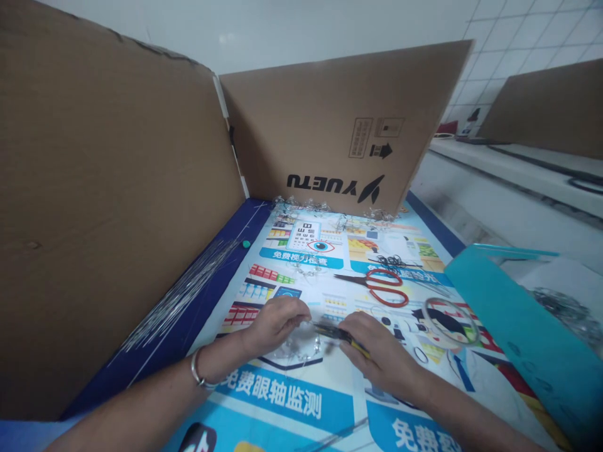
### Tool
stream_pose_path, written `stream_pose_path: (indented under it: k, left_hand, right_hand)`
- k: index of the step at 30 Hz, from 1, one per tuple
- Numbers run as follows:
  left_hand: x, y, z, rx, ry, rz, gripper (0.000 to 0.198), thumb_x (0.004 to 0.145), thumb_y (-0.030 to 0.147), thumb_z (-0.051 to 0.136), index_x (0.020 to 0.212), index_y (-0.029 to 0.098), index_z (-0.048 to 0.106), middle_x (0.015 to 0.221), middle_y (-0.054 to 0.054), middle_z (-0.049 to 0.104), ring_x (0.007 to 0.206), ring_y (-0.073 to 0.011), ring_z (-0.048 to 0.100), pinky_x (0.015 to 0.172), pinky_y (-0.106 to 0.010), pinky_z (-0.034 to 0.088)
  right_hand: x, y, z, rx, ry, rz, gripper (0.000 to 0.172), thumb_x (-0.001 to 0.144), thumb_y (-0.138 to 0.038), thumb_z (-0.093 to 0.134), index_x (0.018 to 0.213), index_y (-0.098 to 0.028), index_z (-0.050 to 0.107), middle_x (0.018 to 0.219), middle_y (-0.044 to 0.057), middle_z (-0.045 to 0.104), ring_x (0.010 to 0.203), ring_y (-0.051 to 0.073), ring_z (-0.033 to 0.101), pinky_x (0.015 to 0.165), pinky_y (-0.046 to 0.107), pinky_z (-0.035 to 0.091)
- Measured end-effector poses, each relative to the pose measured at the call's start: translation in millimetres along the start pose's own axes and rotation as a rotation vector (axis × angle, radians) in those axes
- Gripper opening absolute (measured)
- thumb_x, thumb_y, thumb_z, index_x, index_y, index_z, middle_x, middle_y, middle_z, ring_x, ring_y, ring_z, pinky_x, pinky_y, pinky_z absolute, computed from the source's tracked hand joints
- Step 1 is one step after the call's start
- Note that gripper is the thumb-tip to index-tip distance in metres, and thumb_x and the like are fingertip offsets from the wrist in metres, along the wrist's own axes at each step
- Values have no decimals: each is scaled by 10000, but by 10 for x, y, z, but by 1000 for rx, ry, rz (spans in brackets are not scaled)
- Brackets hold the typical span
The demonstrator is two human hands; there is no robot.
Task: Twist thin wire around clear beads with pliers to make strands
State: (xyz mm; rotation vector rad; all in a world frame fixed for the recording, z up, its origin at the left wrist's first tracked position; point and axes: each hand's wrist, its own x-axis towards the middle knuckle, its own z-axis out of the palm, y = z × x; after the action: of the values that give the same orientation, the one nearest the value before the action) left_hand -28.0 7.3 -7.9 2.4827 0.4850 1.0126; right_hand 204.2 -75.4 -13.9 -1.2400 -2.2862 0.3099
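Observation:
My right hand (377, 345) is wrapped round a pair of pliers (332, 331) with dark jaws and yellow-black handles. The jaws point left, close to the fingertips of my left hand (277, 321). Those fingers are pinched on a string of clear beads (301, 355) that hangs in a loose loop below them. Whether the jaws grip the wire of the string is too small to tell. Beyond my hands lie scissors (386, 290) with red handles, blades pointing left. A ring of coiled wire (450, 321) lies to the right.
Straight metal wires (183, 292) lie in a bundle at the left, near a cardboard wall (117, 188). A printed cardboard panel (320, 125) stands at the back. At the right is a teal box (518, 339) holding tangled wire pieces. Dark wire bits (391, 262) lie behind the scissors.

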Motion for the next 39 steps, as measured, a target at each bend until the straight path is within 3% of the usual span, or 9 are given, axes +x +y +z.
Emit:
stream_pose_path:
  k: [24,35,39]
  left_hand:
    - [22,43,-22,15,-75,160,157,859,95,399,895,176,528,794,-56,655,735,-154,592,685,-278,429]
    - [50,78,-33,25,-79,213,153,871,111,385,897,175,522,762,-57,655,679,-143,583,644,-275,424]
    - [48,70,-44,-22,-54,178,156,876,121,397,927,178,533,793,-63,652,738,-149,588,690,-286,444]
  right_hand:
    - [-36,-72,1,-84,7,5,220,860,-250,418,1025,-168,539,872,99,572,808,202,503,710,352,426]
    - [-55,-61,15,-46,-41,27,199,862,-260,418,999,-185,542,830,71,565,766,177,510,656,292,419]
    - [-50,-33,16,62,-2,34,218,868,-275,425,1026,-183,544,842,71,575,774,171,523,660,289,428]
